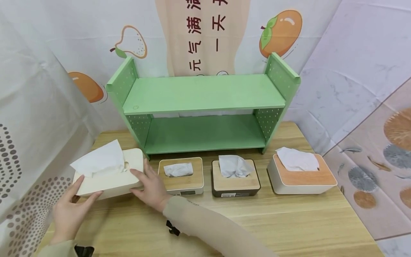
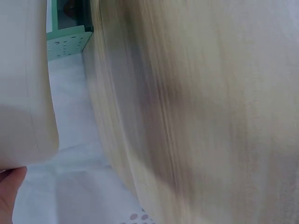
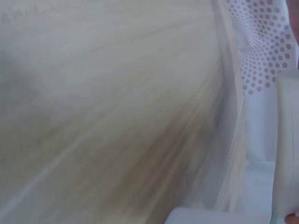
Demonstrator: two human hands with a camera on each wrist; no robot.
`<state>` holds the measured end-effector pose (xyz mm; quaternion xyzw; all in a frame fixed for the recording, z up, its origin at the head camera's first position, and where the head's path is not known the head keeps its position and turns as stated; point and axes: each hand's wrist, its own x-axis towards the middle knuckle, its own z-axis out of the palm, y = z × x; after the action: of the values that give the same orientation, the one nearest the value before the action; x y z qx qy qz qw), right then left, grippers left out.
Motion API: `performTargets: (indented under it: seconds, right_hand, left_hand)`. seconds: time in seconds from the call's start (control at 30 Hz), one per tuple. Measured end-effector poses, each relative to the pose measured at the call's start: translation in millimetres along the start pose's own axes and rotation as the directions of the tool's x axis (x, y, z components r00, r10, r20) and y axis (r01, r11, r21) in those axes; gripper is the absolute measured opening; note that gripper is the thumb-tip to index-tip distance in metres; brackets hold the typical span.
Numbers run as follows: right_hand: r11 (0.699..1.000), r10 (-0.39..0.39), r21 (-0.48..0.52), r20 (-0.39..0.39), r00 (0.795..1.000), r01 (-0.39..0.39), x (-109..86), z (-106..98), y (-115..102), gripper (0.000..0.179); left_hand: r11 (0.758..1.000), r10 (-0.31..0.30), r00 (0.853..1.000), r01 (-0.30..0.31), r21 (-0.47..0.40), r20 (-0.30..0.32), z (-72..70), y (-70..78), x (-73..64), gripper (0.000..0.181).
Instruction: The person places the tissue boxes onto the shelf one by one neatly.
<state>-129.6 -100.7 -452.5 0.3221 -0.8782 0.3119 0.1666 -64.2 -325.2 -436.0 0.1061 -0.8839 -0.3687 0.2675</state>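
Both hands hold a cream-white tissue box [image 1: 110, 185] with a white tissue [image 1: 102, 159] standing out of its top slot. My left hand [image 1: 69, 210] grips the box's left end, thumb on the front side. At its right end my right hand [image 1: 151, 185] grips it, with fingers on the top and side. In the left wrist view, the box [image 2: 25, 93] hangs above the table beside a fingertip [image 2: 9, 189]. The right wrist view shows part of the box [image 3: 287, 149] at its right edge and a fingertip [image 3: 292, 218] in the corner.
A green two-tier shelf [image 1: 205, 92] stands at the table's back. Along the wooden table [image 1: 289, 221] sit a white box with a bamboo lid [image 1: 167, 184], a dark-based tissue box [image 1: 221, 184] and a white box with an orange-brown lid [image 1: 302, 178]. Printed cloth [image 1: 64, 35] hangs behind.
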Motion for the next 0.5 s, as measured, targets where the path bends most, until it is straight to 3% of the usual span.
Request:
performTargets:
  seconds: [0.3, 0.5]
  right_hand:
    - [0.995, -0.071, 0.057, -0.107, 0.992, 0.077, -4.1, -14.3, 16.9, 0.058]
    - [0.985, -0.124, 0.089, -0.206, 0.971, 0.145, -4.4, -30.1, 24.5, 0.056]
  left_hand:
    - [0.990, 0.100, 0.990, -0.108, -0.085, -0.095, 6.6, 11.4, -2.1, 0.068]
    - [0.980, 0.110, 0.989, -0.124, -0.157, -0.099, 10.7, 21.6, -1.3, 0.066]
